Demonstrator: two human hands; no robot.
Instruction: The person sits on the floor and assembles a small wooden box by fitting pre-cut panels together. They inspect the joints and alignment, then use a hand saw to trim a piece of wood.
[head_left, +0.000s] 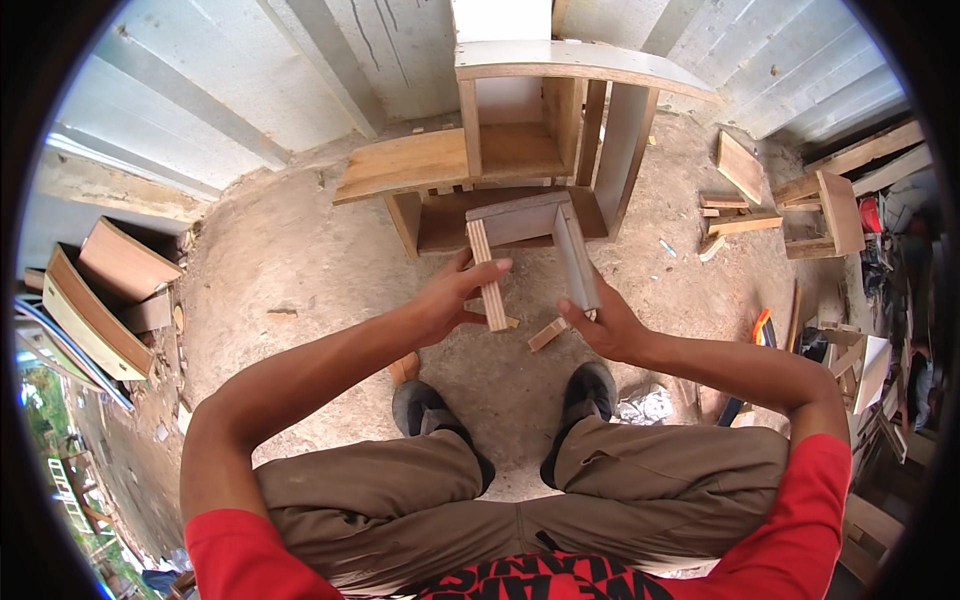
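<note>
A three-sided wooden frame (518, 208) is held in front of me, its open side toward my body. My left hand (448, 302) grips the left leg, a strip with a striped plywood edge, with the thumb over it and fingers behind. My right hand (612, 326) is closed on the near end of the greyish right leg. A short wood piece (547, 334) shows beside the right fingertips; whether it touches them I cannot tell. Just beyond the frame stands a wooden cabinet (522, 152) with a white top, open compartments and a board projecting left.
Curved-looking boards (100, 310) lean at the left. Wood offcuts (740, 220) and an open wooden box (838, 212) lie at the right, near an orange-handled tool (763, 327). Crumpled shiny wrapping (646, 404) is by my right shoe. Metal sheet walls (230, 90) close off the back.
</note>
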